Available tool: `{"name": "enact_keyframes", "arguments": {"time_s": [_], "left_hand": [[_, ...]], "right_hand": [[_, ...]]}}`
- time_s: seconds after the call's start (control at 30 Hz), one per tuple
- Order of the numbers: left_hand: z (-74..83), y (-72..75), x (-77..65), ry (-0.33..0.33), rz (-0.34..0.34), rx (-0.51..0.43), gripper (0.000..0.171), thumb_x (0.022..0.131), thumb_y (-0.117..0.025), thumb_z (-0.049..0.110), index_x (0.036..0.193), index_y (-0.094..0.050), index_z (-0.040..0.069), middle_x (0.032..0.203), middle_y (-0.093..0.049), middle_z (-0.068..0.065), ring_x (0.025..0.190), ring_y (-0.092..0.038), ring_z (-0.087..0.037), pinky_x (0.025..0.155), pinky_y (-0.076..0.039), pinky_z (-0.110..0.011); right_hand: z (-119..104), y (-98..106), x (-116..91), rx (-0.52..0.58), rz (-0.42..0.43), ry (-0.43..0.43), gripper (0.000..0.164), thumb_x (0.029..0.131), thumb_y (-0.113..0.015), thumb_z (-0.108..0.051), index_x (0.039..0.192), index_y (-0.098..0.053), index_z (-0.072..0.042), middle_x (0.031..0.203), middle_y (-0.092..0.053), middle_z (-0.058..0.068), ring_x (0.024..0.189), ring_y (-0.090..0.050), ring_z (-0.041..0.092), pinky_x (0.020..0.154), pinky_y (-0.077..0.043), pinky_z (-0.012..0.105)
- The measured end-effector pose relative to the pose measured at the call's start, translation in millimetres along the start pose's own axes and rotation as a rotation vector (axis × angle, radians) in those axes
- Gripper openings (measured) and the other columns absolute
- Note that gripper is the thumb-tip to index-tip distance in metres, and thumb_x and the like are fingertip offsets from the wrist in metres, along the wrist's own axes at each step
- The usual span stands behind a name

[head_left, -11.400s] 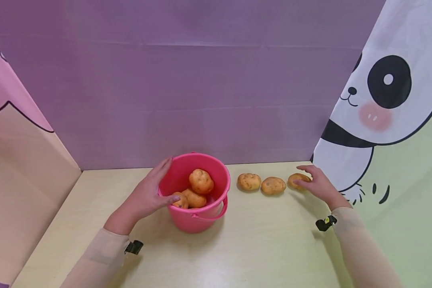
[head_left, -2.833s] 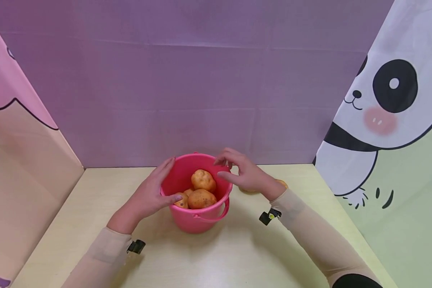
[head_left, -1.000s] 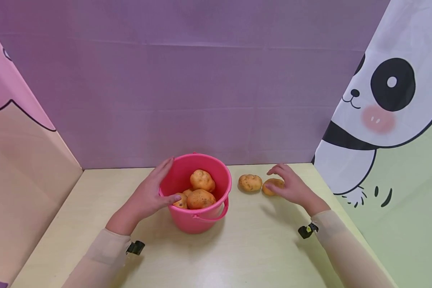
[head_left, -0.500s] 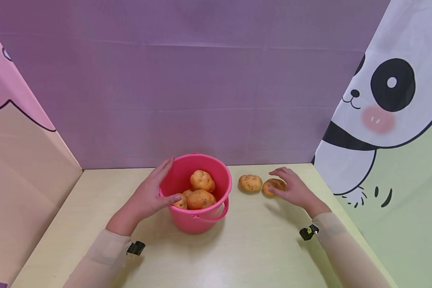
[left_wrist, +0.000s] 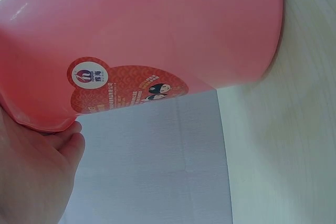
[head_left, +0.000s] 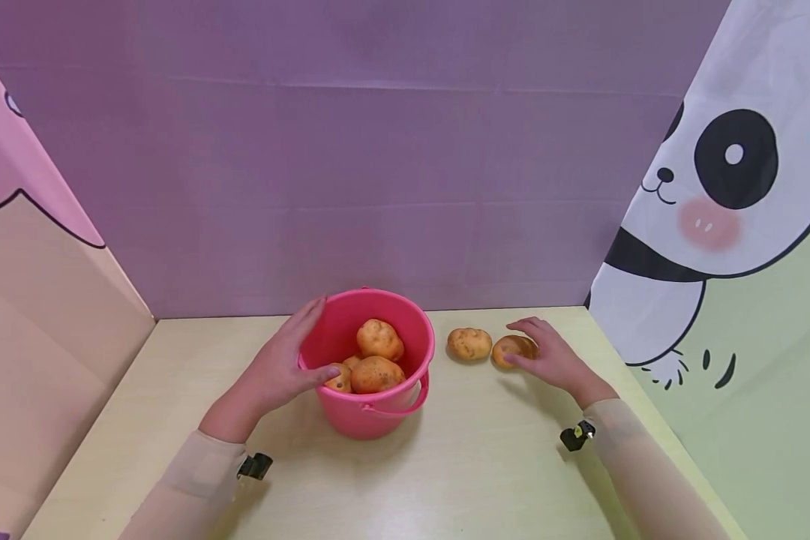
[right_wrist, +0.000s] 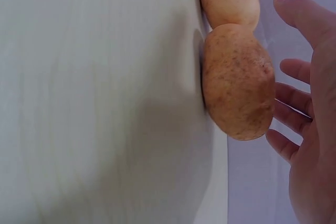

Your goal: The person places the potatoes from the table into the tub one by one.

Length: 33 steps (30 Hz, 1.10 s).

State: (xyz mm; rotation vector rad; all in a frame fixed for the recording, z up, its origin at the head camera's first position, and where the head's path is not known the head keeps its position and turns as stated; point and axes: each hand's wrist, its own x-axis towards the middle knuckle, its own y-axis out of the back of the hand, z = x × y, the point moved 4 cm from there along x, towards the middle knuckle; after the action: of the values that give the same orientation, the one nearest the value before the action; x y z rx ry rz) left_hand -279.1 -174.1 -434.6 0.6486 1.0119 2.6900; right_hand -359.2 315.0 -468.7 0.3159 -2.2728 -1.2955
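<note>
In the head view, a pink bucket (head_left: pixel 359 412) stands on the table, with several potatoes (head_left: pixel 378 374) inside it. My left hand (head_left: pixel 273 375) grips the bucket's left rim, the thumb over the near edge and the fingers along the far left side. The left wrist view shows the bucket's labelled wall (left_wrist: pixel 173 30) close up. Right of the bucket two potatoes lie side by side. My right hand (head_left: pixel 553 360) hovers over the right-hand potato (head_left: pixel 511 350), fingers spread. A gap shows between thumb and that potato (right_wrist: pixel 239 82) in the right wrist view.
The other loose potato (head_left: pixel 469 343) lies left of the one under my right hand, near the table's back edge. A purple backdrop (head_left: pixel 391 187) rises behind the pale table (head_left: pixel 459 465). Printed side panels stand at left and right, the right one with a panda (head_left: pixel 709 217).
The rightmost potato has gone from the table, and one more lies in the bucket. My right hand has moved from over the bucket to a loose potato; my left hand stays put.
</note>
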Motion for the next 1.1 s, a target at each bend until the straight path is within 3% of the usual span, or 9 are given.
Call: {"name": "enact_keyframes", "arguments": {"time_s": [0.33,0.53,1.1], "left_hand": [[0.8,0.2,-0.3,-0.006,0.004,0.005,0.112,0.091,-0.086,0.043,0.177,-0.024,0.009,0.182,-0.023,-0.016,0.162,-0.029,-0.049,0.104,-0.057,-0.069],[0.5,0.2,-0.1,0.005,-0.001,0.006,0.112,0.091,-0.086,0.044,0.177,-0.023,0.01,0.182,-0.022,-0.015,0.162,-0.027,-0.049,0.104,-0.057,-0.07],[1.3,1.0,-0.2,0.012,-0.006,-0.006,0.115,0.089,-0.088,0.043,0.178,-0.022,0.012,0.182,-0.021,-0.015,0.162,-0.028,-0.049,0.102,-0.059,-0.068]], "right_hand": [[10,-10,4,0.042,-0.025,-0.035,0.069,0.092,-0.093,-0.033,0.147,-0.065,-0.001,0.148,-0.061,0.018,0.14,-0.053,0.042,0.121,-0.041,0.065],[14,-15,6,0.05,-0.027,-0.03,0.072,0.09,-0.095,-0.033,0.147,-0.066,-0.001,0.145,-0.063,0.016,0.136,-0.055,0.039,0.115,-0.046,0.061],[23,-24,4,0.104,-0.033,-0.059,0.066,0.09,-0.094,-0.03,0.144,-0.068,-0.001,0.136,-0.066,0.014,0.124,-0.06,0.034,0.107,-0.05,0.056]]}}
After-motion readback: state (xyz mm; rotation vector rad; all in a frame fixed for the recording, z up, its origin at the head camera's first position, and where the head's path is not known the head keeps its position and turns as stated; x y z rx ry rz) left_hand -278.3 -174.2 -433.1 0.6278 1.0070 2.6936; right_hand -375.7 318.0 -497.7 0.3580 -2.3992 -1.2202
